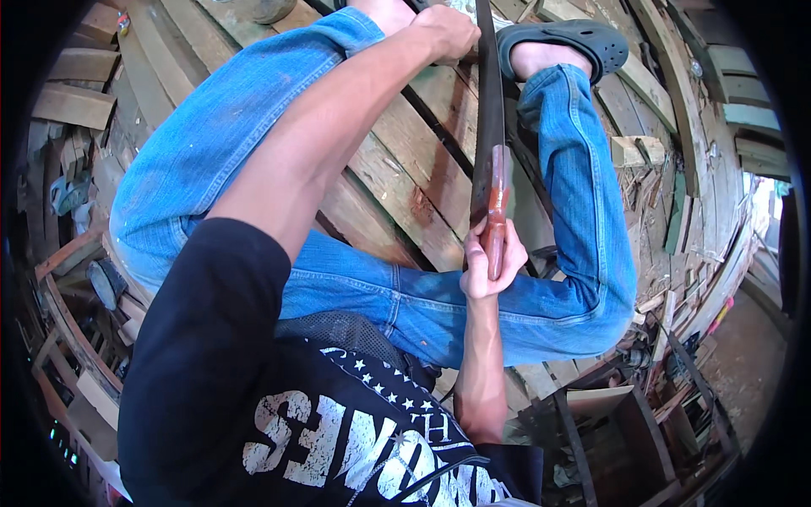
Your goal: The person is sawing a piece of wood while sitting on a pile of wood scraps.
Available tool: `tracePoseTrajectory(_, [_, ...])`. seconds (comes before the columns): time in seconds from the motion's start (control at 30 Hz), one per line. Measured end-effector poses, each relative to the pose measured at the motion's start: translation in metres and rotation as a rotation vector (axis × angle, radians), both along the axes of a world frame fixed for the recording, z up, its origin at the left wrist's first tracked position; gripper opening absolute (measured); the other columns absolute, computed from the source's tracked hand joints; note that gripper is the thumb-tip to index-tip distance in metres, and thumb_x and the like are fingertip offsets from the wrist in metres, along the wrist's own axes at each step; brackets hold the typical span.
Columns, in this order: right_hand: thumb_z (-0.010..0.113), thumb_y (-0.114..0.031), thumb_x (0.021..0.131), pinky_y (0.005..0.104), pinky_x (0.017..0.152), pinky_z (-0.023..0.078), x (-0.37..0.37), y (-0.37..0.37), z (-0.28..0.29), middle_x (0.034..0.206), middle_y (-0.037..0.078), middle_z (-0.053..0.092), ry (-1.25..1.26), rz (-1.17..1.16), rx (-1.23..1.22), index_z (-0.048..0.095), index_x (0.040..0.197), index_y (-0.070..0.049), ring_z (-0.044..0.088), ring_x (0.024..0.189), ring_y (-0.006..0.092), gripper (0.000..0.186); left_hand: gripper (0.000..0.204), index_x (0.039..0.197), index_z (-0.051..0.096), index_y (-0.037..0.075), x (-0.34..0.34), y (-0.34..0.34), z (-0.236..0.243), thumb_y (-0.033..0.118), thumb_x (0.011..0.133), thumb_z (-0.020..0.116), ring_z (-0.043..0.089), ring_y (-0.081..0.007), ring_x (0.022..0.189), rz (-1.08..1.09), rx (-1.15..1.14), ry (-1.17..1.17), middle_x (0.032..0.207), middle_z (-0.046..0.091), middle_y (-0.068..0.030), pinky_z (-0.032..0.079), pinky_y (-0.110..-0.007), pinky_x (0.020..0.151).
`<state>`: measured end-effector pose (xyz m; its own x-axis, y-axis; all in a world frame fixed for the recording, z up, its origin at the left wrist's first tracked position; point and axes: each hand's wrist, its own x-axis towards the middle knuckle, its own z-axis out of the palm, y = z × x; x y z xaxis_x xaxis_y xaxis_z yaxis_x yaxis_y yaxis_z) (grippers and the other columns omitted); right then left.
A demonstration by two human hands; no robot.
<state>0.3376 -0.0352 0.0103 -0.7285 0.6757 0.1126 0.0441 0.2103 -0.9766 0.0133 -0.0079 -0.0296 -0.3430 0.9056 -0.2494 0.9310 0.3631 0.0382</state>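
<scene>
My right hand grips the reddish-brown wooden handle of a hand saw. The dark blade runs up and away from me between my knees, edge-on to the wooden planks beneath me. At the top of the view, my left hand is pressed down on the planks beside the blade, fingers closed. I wear blue jeans, and my right foot in a dark clog rests on the planks just right of the blade.
Stacked boards and offcuts surround me on the left and right. A small wood block lies to the right of my leg. Dark metal frames and scrap sit lower right.
</scene>
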Motion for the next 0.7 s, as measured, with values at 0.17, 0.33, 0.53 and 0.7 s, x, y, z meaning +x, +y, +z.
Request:
tracePoseTrajectory(0.17, [0.054,-0.007,0.070,0.0209,0.050,0.035,-0.021,0.011,0.004,0.061,0.001,0.050,0.005,0.038,0.012,0.055,0.079,0.002,0.046,0.052,0.0073,0.013,0.016,0.077,0.070,0.006,-0.018,0.008,-0.010,0.018,0.074,0.060,0.067,-0.0305,0.084,-0.036,-0.067,0.024,0.085,0.069,-0.0162,0.053,-0.042,0.071])
tracePoseTrajectory(0.33, [0.058,-0.013,0.069,0.0211,0.052,0.039,-0.005,0.015,-0.003,0.061,0.002,0.051,0.050,-0.054,-0.382,0.056,0.081,0.002,0.049,0.054,0.0079,0.019,0.017,0.077,0.072,0.010,-0.019,0.008,-0.027,0.024,0.071,0.065,0.068,-0.0285,0.083,0.092,0.095,-0.016,0.084,0.070,-0.0138,0.054,-0.037,0.070])
tracePoseTrajectory(0.53, [0.058,-0.013,0.069,0.0222,0.051,0.038,-0.019,0.010,-0.003,0.062,0.002,0.052,0.114,-0.027,-0.277,0.056,0.082,0.004,0.047,0.053,0.0077,0.021,0.018,0.079,0.071,0.008,-0.022,0.010,-0.022,0.024,0.071,0.066,0.068,-0.0296,0.085,0.026,0.113,0.037,0.085,0.069,-0.0155,0.054,-0.040,0.073])
tracePoseTrajectory(0.7, [0.046,-0.005,0.066,0.0194,0.045,0.034,-0.011,-0.003,-0.007,0.058,0.003,0.048,0.099,-0.046,-0.150,0.052,0.079,0.005,0.044,0.047,0.0068,0.017,0.015,0.079,0.071,0.010,-0.019,0.014,-0.024,0.022,0.073,0.065,0.067,-0.0311,0.084,0.032,0.163,0.019,0.086,0.068,-0.0148,0.054,-0.041,0.072])
